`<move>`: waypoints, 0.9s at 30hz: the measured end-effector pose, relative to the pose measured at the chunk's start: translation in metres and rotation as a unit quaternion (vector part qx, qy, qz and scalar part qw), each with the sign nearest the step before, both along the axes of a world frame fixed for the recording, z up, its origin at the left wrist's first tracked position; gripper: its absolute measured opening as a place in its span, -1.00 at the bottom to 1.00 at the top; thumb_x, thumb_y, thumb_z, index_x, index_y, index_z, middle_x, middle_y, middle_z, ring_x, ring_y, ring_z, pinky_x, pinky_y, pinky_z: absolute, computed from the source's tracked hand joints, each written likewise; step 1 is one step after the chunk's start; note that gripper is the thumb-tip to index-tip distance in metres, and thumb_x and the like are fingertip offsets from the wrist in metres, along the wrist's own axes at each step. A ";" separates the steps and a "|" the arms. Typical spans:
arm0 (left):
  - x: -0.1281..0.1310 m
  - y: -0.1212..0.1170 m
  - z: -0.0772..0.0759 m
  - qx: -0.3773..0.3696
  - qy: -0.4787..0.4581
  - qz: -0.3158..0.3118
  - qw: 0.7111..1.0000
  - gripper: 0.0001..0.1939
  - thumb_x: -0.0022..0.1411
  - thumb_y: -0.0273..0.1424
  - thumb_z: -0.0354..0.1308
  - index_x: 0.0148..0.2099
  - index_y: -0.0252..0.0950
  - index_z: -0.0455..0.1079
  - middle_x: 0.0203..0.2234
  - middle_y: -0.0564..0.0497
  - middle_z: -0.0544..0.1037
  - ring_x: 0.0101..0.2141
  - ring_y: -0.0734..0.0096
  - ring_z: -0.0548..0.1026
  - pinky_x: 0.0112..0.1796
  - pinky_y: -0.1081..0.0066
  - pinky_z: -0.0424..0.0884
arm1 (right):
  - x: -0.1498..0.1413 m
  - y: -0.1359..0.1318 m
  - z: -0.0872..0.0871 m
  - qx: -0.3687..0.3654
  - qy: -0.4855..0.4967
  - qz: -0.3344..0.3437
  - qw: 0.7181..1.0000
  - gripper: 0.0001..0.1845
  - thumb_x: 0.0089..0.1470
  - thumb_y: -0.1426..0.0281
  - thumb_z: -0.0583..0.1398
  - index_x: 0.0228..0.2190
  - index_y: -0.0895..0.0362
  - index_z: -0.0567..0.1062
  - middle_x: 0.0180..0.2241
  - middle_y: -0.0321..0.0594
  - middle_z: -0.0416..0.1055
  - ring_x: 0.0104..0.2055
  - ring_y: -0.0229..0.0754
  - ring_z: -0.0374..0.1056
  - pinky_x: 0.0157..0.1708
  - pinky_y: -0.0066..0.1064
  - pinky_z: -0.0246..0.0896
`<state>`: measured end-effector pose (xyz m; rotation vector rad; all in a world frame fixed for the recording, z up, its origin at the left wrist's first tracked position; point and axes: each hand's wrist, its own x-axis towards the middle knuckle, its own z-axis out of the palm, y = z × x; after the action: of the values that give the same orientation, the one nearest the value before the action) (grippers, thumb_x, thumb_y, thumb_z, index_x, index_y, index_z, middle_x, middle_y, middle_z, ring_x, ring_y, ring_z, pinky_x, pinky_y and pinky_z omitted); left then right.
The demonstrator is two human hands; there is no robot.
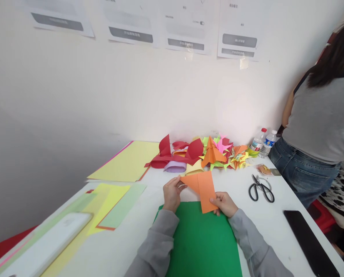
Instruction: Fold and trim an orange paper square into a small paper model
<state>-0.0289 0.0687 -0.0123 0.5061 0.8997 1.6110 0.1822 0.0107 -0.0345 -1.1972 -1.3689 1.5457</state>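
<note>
Two capped plastic bottles (267,146) stand on the table (264,229) near a person (323,115) in jeans. A flat black object (310,242) lies nearer. Printed sheets (238,23) hang on the wall (166,92).

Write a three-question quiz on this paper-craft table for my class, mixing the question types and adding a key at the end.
1. Multiple choice: What colour is the folded paper that the left hand and right hand both hold?
A) Purple
B) Orange
C) Green

2. True or false: The scissors lie on top of the green sheet.

3. Fill in the blank: Of the two bottles standing by the wall, the left bottle has a ____ cap.

Key:
1. B
2. False; the scissors lie on the white table, to the right of the green sheet.
3. red
</note>
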 end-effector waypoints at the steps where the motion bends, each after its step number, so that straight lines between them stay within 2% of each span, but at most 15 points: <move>1: -0.001 0.000 0.000 0.001 -0.008 -0.003 1.000 -0.77 -0.16 -0.35 0.33 -0.51 -0.39 0.39 -0.63 0.06 0.47 -0.59 0.49 0.42 -0.57 0.48 0.36 | 0.000 0.000 0.000 0.000 0.001 0.001 1.000 -0.44 -0.25 -0.08 0.27 -0.51 0.19 0.39 -0.77 -0.39 0.35 -0.82 -0.38 0.14 -0.80 -0.55 -0.03; 5: -0.003 0.000 0.002 0.000 -0.049 -0.025 0.999 -0.78 -0.08 -0.32 0.30 -0.48 -0.36 0.37 -0.59 0.05 0.49 -0.58 0.49 0.43 -0.59 0.51 0.34 | 0.000 0.000 -0.001 0.005 0.010 -0.005 1.000 -0.43 -0.26 -0.08 0.28 -0.51 0.19 0.38 -0.77 -0.38 0.36 -0.83 -0.38 0.15 -0.81 -0.55 -0.03; 9: 0.005 -0.002 0.005 -0.011 -0.077 -0.069 0.995 -0.70 0.05 -0.20 0.21 -0.35 -0.39 0.43 -0.48 -0.03 0.53 -0.55 0.48 0.46 -0.53 0.47 0.40 | -0.001 0.002 -0.002 0.022 0.030 -0.058 0.998 -0.43 -0.27 -0.10 0.27 -0.55 0.17 0.34 -0.78 -0.38 0.36 -0.82 -0.36 0.17 -0.81 -0.55 0.00; 11: 0.016 -0.007 0.004 -0.005 -0.047 -0.127 0.991 -0.65 0.03 -0.17 0.22 -0.31 -0.40 0.44 -0.44 -0.08 0.54 -0.51 0.43 0.48 -0.50 0.43 0.43 | -0.002 0.003 -0.001 0.034 0.035 -0.080 0.996 -0.44 -0.26 -0.09 0.27 -0.55 0.16 0.33 -0.77 -0.38 0.36 -0.81 -0.36 0.19 -0.81 -0.55 0.02; 14: 0.038 -0.017 -0.003 0.034 0.063 -0.226 0.971 -0.66 -0.06 -0.22 0.32 -0.34 -0.40 0.42 -0.46 -0.07 0.53 -0.48 0.41 0.48 -0.45 0.43 0.42 | -0.005 0.002 0.000 0.051 0.033 -0.086 0.994 -0.46 -0.22 -0.09 0.26 -0.54 0.15 0.33 -0.75 -0.35 0.39 -0.80 -0.34 0.21 -0.79 -0.54 0.04; 17: 0.056 -0.026 -0.010 0.037 0.094 -0.224 0.969 -0.66 -0.18 -0.29 0.40 -0.44 -0.36 0.35 -0.57 0.04 0.48 -0.56 0.48 0.44 -0.52 0.50 0.35 | -0.006 0.001 0.003 0.076 0.037 -0.097 0.992 -0.47 -0.17 -0.08 0.24 -0.49 0.16 0.35 -0.72 -0.35 0.40 -0.77 -0.33 0.23 -0.75 -0.51 0.09; 18: 0.060 -0.028 -0.012 0.044 0.111 -0.204 0.972 -0.63 -0.22 -0.28 0.41 -0.47 -0.34 0.31 -0.59 0.07 0.46 -0.57 0.48 0.43 -0.53 0.51 0.33 | -0.006 0.000 0.003 0.084 0.039 -0.102 0.990 -0.47 -0.16 -0.08 0.23 -0.46 0.16 0.36 -0.72 -0.36 0.40 -0.76 -0.32 0.24 -0.74 -0.50 0.10; 20: 0.064 -0.031 -0.014 0.059 0.120 -0.185 0.974 -0.60 -0.25 -0.28 0.42 -0.45 -0.32 0.29 -0.56 0.06 0.49 -0.50 0.42 0.47 -0.47 0.48 0.37 | -0.006 0.000 0.004 0.092 0.037 -0.098 0.990 -0.46 -0.14 -0.09 0.22 -0.43 0.16 0.37 -0.71 -0.37 0.39 -0.75 -0.30 0.25 -0.73 -0.48 0.12; 22: 0.066 -0.034 -0.013 0.059 0.128 -0.210 0.967 -0.58 -0.23 -0.26 0.41 -0.37 -0.34 0.33 -0.50 -0.01 0.53 -0.46 0.34 0.51 -0.43 0.41 0.41 | -0.007 -0.001 0.005 0.085 0.028 -0.068 0.994 -0.45 -0.16 -0.10 0.22 -0.42 0.15 0.37 -0.71 -0.37 0.38 -0.74 -0.29 0.27 -0.72 -0.47 0.13; 24: 0.065 -0.037 -0.012 0.039 0.145 -0.251 0.956 -0.58 -0.18 -0.21 0.38 -0.34 -0.37 0.37 -0.52 -0.05 0.54 -0.54 0.31 0.50 -0.49 0.37 0.41 | -0.008 -0.003 0.004 0.074 0.013 -0.032 0.997 -0.44 -0.19 -0.11 0.22 -0.44 0.15 0.37 -0.71 -0.38 0.37 -0.72 -0.29 0.27 -0.70 -0.46 0.14; 27: 0.062 -0.040 -0.009 0.024 0.166 -0.245 0.955 -0.61 -0.15 -0.21 0.36 -0.35 -0.41 0.42 -0.54 -0.06 0.56 -0.59 0.32 0.47 -0.53 0.37 0.39 | -0.009 -0.005 0.003 0.070 -0.024 -0.017 0.997 -0.48 -0.20 -0.09 0.25 -0.54 0.13 0.34 -0.75 -0.42 0.31 -0.72 -0.30 0.25 -0.68 -0.47 0.12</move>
<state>0.0336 0.0292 -0.0216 0.9731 0.8928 1.1124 0.1736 0.0055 -0.0315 -1.1713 -1.4544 1.3820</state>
